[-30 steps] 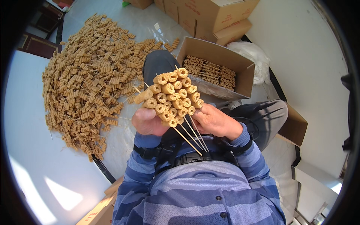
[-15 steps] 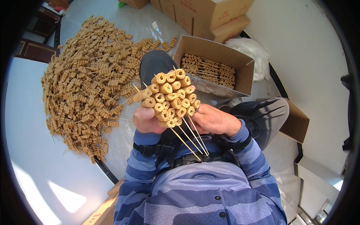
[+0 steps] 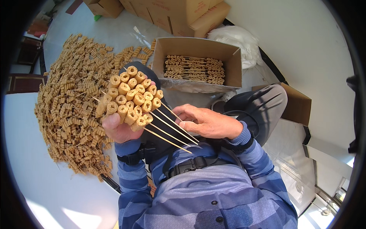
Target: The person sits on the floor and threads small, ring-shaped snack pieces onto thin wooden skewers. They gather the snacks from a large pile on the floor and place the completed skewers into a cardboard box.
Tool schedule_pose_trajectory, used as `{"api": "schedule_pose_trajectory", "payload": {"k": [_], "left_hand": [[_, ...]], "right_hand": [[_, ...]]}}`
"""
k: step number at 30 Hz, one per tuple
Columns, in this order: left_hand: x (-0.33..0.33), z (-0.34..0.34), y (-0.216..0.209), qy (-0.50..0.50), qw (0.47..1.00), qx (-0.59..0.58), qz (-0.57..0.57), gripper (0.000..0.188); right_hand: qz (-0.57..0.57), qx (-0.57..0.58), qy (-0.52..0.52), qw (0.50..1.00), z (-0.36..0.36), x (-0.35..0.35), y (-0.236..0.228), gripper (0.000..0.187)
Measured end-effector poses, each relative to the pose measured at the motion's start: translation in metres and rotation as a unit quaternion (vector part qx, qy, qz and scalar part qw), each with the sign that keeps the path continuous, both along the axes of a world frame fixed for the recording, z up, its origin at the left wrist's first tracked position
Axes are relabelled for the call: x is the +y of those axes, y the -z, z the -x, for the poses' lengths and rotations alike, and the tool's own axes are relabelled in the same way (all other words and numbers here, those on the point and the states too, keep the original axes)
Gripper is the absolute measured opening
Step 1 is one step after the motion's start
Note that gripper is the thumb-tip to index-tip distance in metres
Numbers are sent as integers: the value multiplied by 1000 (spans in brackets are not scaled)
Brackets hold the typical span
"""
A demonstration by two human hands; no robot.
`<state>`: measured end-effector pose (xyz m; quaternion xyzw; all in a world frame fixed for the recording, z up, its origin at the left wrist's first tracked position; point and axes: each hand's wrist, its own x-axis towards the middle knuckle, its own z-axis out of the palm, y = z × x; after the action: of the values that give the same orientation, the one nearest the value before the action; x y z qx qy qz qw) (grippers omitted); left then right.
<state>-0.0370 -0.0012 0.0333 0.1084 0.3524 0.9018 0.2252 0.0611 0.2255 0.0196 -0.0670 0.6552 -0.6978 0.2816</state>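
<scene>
My left hand [image 3: 115,129] is closed around a bundle of skewered food pieces [image 3: 131,91], hollow golden-brown tubes with their open ends facing up. Several thin wooden sticks [image 3: 171,128] stick out of the bundle toward my waist, and a few sharp tips show on its far left side. My right hand [image 3: 209,121] is just right of the bundle, over my lap. Its fingers are loosely bent and apart from the thumb, close to the end of the uppermost stick; whether they touch it I cannot tell.
A large heap of similar skewers [image 3: 72,110] covers the floor at left. Beyond my knees stands an open carton [image 3: 236,70] with skewers packed in rows. Closed cartons [image 3: 164,15] and white plastic sheeting [image 3: 238,40] lie behind; another carton [image 3: 299,103] is beside my right knee.
My left hand has carried the bundle to the left. My right hand has come away from the bundle's right side, and its fingers have loosened. The view has shifted too.
</scene>
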Motion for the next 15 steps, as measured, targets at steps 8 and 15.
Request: {"api": "schedule_pose_trajectory", "payload": {"k": [8,15], "left_hand": [[95,100,-45,122,867,367,314,105],[211,137,93,301,500,568,580,110]], "right_hand": [[-81,-34,12,996,-22,39,25,42],[-70,-35,64,995,-19,53,62,35]]}}
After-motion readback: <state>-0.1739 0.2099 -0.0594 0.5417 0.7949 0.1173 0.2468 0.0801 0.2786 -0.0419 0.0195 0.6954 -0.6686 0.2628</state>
